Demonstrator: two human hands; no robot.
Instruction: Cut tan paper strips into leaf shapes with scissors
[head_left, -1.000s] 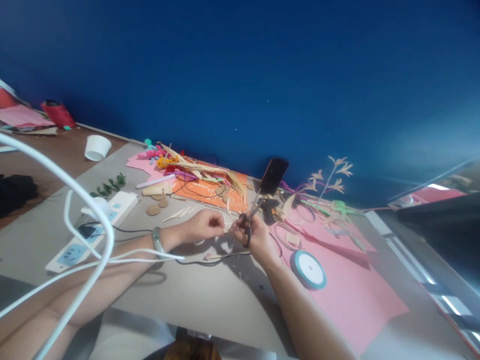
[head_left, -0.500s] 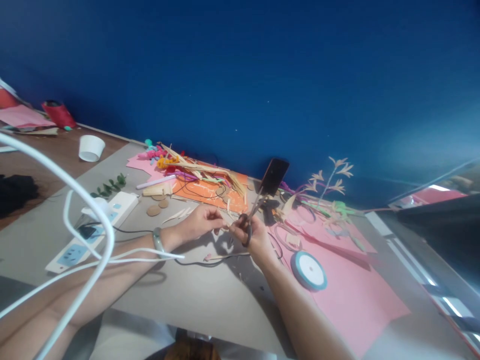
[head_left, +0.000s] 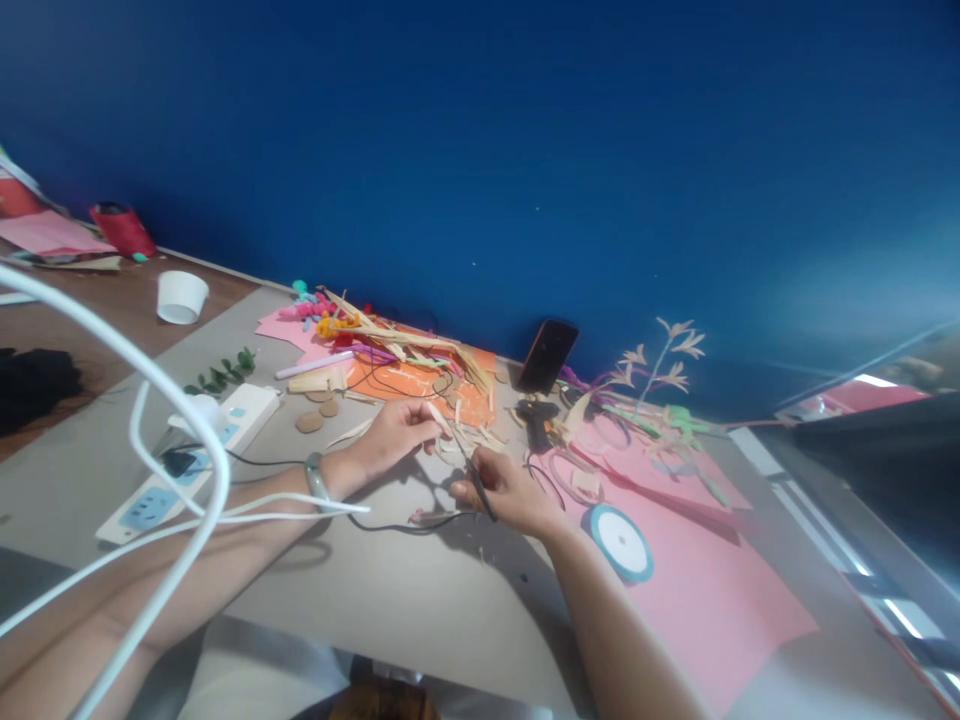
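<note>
My left hand (head_left: pixel 394 435) pinches a small pale strip (head_left: pixel 437 416) between thumb and fingertips, above the grey table. Dark-handled scissors (head_left: pixel 465 452) are in my right hand (head_left: pixel 517 492), with the fingers around the handles. Their blades slant up and left and reach the strip beside my left fingertips; whether they touch it I cannot tell. Beneath and just beyond both hands lie loose pale strips (head_left: pixel 484 437) like dried husk. A smartphone (head_left: pixel 549 355) leans against the blue wall behind them.
A white power strip (head_left: pixel 244 410) with white cables (head_left: pixel 214 430) looping across the view is at left. Round wooden slices (head_left: pixel 309 422) lie near my left wrist. At right are a teal-rimmed tape roll (head_left: pixel 621 542), pink paper (head_left: pixel 720 600) and a stem with pale flowers (head_left: pixel 660 360). An orange sheet (head_left: pixel 476 400) lies behind.
The scissors have swung from pointing up and right to pointing up and left at the strip. My right fingertips have left the strip; my left hand has risen slightly.
</note>
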